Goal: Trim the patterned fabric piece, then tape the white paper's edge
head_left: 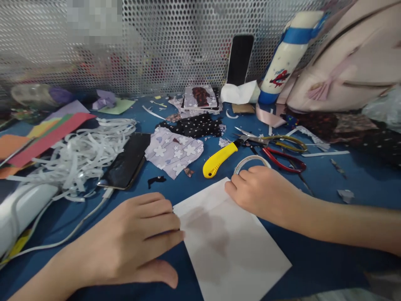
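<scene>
A white sheet of paper (232,251) lies at a slant on the blue tabletop, with a dark blotch showing faintly through it. A brighter strip runs along its far edge. My right hand (263,192) has its fingers curled down on the sheet's far right corner, the fingertips closed at the edge. At the far left corner rests my left hand (134,238), its fingers stretched out and touching the edge, the thumb apart. Just behind my right hand is a roll of tape (250,159), partly covered by the knuckles. A yellow utility knife (221,160) lies beyond the sheet.
Scissors with yellow handles (282,142) and red-handled scissors (285,161) lie behind my right arm. Flowered fabric scraps (175,150), a phone (125,161) on a cable and a heap of white strips (78,159) fill the left. A bottle (290,56) stands by a bag (354,58).
</scene>
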Motion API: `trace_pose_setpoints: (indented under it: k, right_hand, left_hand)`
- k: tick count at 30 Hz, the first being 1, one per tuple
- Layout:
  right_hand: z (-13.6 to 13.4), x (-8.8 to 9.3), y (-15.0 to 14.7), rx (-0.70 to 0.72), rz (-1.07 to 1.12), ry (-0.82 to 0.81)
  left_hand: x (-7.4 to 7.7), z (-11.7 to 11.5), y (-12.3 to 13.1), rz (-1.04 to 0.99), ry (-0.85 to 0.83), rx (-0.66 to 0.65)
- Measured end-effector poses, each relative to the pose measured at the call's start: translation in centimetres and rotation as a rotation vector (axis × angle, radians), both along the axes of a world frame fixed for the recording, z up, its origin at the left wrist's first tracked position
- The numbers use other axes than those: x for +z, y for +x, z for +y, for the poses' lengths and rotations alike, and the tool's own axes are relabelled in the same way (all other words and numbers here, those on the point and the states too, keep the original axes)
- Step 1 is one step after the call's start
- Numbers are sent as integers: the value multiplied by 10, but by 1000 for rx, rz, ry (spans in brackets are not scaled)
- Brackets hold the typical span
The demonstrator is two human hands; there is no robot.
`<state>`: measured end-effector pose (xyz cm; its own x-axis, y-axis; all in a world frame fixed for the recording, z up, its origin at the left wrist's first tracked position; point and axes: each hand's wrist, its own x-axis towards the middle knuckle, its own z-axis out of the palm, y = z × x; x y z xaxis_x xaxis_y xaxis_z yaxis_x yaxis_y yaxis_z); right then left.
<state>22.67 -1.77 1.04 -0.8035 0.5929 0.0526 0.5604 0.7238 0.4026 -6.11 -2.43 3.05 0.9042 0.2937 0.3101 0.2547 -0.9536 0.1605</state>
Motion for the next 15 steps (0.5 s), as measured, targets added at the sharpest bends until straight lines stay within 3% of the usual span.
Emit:
trace_pose_setpoints:
  k: [3,8,15]
  right_hand:
    - [1,5,-3,-54,-54,-106]
    - [-1,5,-3,-59,-47,-115]
    - [3,11,-3,-84,-53,-190]
  left_hand:
    - [-4,-2,9,2,-13,-43]
    - [-15,-5,28,168,165,-37]
    - [-17,-6,43,223,163,-29]
